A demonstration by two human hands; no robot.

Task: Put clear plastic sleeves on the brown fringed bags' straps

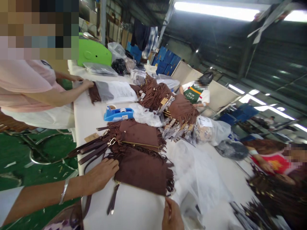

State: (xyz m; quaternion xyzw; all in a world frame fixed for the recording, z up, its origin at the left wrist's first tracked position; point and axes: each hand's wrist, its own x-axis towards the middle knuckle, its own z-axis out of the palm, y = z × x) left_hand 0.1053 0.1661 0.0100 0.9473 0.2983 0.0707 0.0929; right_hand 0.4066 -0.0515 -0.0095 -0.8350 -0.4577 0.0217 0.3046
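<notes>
A brown fringed bag (144,171) lies on the white table (129,207) in front of me. My left hand (103,175), with a silvery bracelet at its wrist, is closed at the bag's left edge, beside its strap. At the near right corner of the same bag, my right hand (171,214) pinches the edge between thumb and finger. A dark zipper tassel (113,199) hangs from the bag's left end. Just beyond, a second brown fringed bag (141,132) lies flat, its straps and metal clasp pointing left.
Behind the bags are a blue tape dispenser (118,114) and a pile of brown fringed bags (155,94). Clear plastic (199,175) covers the table at right. A person in pink (31,83) handles a bag at left; others work across and at right.
</notes>
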